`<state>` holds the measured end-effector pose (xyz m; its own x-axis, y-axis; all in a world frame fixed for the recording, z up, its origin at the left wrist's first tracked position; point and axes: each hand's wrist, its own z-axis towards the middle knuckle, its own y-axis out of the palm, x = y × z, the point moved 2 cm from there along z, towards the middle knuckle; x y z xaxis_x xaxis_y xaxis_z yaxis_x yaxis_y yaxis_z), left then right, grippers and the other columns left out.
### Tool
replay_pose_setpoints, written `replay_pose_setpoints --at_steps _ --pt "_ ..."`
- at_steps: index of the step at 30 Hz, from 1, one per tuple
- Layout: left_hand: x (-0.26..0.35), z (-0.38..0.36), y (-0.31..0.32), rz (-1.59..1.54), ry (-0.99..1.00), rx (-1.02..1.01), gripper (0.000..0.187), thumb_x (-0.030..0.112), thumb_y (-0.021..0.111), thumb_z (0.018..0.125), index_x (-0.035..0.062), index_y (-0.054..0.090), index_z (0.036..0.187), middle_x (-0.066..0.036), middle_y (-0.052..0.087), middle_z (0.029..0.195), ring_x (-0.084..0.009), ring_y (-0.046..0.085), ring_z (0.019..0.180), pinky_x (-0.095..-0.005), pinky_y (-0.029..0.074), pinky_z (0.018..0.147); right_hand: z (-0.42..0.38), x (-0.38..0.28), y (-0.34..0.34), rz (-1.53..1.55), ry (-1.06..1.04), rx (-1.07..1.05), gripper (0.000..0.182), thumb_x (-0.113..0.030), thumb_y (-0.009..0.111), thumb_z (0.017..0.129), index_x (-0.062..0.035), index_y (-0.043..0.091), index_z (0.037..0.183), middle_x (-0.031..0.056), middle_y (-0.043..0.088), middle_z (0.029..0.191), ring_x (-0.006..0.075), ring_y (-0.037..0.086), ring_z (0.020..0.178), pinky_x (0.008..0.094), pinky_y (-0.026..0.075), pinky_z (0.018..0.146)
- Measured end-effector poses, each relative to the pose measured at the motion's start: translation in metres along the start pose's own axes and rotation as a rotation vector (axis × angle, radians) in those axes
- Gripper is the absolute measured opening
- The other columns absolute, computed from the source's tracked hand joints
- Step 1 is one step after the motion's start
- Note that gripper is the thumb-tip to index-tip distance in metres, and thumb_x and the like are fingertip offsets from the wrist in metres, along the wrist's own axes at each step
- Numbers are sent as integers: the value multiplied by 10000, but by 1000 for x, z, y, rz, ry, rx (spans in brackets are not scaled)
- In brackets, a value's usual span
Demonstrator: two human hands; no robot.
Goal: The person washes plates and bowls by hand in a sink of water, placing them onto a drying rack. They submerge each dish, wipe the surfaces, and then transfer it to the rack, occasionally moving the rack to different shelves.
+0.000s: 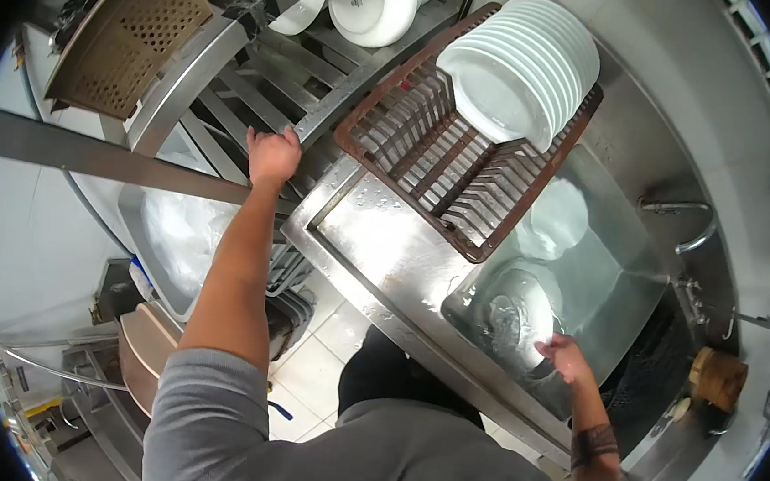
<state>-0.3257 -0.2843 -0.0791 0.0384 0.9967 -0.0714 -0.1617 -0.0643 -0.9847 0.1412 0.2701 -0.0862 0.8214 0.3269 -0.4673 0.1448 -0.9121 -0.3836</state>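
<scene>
At the front right of the sink point(645, 304), my right hand point(564, 355) pinches the rim of a white plate point(522, 312) lying tilted and partly under the water. Behind it, another white dish point(554, 217) rests underwater. My left hand point(273, 155) is stretched out to the left, over the near end of the slatted metal shelf point(346, 113). Its fingers are loosely curled, with nothing showing in them. Between my hands, a brown plastic dish rack point(426, 194) stands on the steel drainboard point(380, 245), with a row of white plates point(519, 74) upright in its far part.
White bowls point(369, 5) sit at the far end of the slatted shelf. A tan perforated basket point(137, 36) hangs at upper left. Below my left arm is a grey tub point(136, 210) with clear plastic in it. The tap point(681, 211) reaches over the sink's right side.
</scene>
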Motion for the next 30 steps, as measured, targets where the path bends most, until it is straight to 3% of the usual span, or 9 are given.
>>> replay_pose_setpoints --at_steps 1,3,6,10,12,14,18,24,30 --pt "0 -2 0 1 -4 -4 659 372 341 1055 -70 771 820 -245 748 897 -370 679 1046 -498 272 1231 -18 4 -7 -21 -5 10 176 -176 740 927 0 738 936 99 748 885 179 659 718 374 526 635" --pt "1 -3 -5 -34 -24 -5 657 371 343 1055 -72 770 824 -246 748 899 -368 678 1048 -497 270 1232 -50 3 -18 634 -85 20 145 -71 713 964 14 722 1081 22 731 967 140 661 888 306 503 779" --pt "-1 -4 -5 -66 -44 10 647 366 348 1054 -76 767 836 -247 748 900 -367 678 1041 -500 267 1232 -102 -48 -26 748 -288 172 200 -17 692 956 35 697 1150 72 744 1099 167 676 970 281 516 844" --pt "-3 -5 -8 -70 -30 11 634 360 356 1050 -77 766 843 -251 745 907 -372 678 1037 -504 265 1232 -152 -104 -65 756 -574 223 179 -62 710 958 47 697 1099 105 749 1073 171 682 946 301 512 893" --pt "-4 -4 -9 -66 -29 -10 630 359 358 1048 -77 765 846 -255 744 908 -374 677 1037 -506 264 1232 -166 -135 -87 761 -690 189 247 -144 698 984 53 667 1129 116 747 1087 188 704 982 335 547 930" --pt "-4 -5 -6 -84 -20 21 625 357 361 1046 -75 766 846 -263 740 912 -382 679 1024 -508 264 1232 -171 -186 -85 858 -738 76 421 -184 682 1000 82 573 1306 171 710 1197 269 700 1120 428 541 1039" --pt "-4 -6 -7 -73 -3 30 617 351 368 1043 -76 763 838 -256 741 893 -393 679 1000 -527 275 1223 -121 -260 -51 1091 -749 -221 598 -183 699 980 83 451 1454 214 563 1451 318 554 1345 464 416 1188" --pt "-4 -4 -7 -76 -15 5 629 347 361 1049 -68 764 802 -255 742 901 -383 673 1020 -531 255 1231 -3 -424 59 1413 -700 -596 500 -110 552 1060 68 401 1502 202 503 1530 321 468 1431 475 327 1251" --pt "-5 -2 -3 -103 -3 -7 622 352 378 1043 -68 770 807 -252 741 877 -379 665 1024 -537 233 1242 112 -603 169 1348 -885 -536 382 -118 503 1094 35 439 1438 178 533 1479 292 527 1352 451 368 1218"
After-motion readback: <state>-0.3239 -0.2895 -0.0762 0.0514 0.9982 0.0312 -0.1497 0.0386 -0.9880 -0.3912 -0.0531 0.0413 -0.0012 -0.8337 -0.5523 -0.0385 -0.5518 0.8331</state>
